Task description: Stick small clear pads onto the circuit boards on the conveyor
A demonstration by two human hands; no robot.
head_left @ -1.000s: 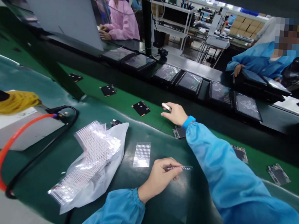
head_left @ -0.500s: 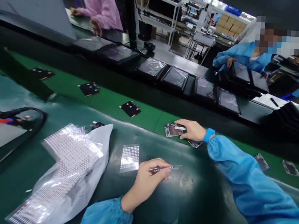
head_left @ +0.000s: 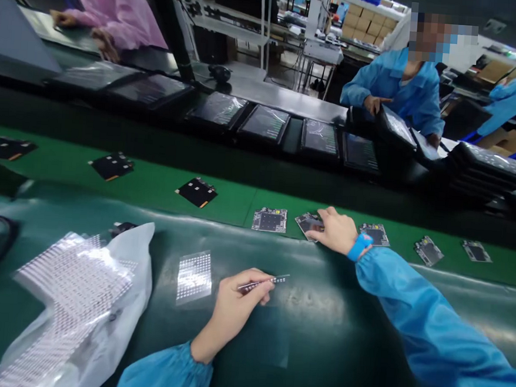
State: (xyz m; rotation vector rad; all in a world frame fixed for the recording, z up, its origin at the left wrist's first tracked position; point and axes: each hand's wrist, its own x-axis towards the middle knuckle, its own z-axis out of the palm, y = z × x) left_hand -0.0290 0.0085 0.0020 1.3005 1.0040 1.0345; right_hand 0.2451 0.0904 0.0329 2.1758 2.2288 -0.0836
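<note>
Currently left grip [head_left: 240,301] pinches dotted sheet [head_left: 281,279], right grip [head_left: 337,231] at right end of circuit board [head_left: 306,222], can't tell if clamped.

The right hand [head_left: 338,231] covers part of a circuit board [head_left: 305,221], while the left hand [head_left: 238,303] hides part of a dotted sheet [head_left: 280,279]! Patterned sheets [head_left: 72,289] run off below, the pink-clad worker [head_left: 135,14] is cut off up top, and the neighbouring board's [head_left: 269,220] markings are too tiny!
</note>
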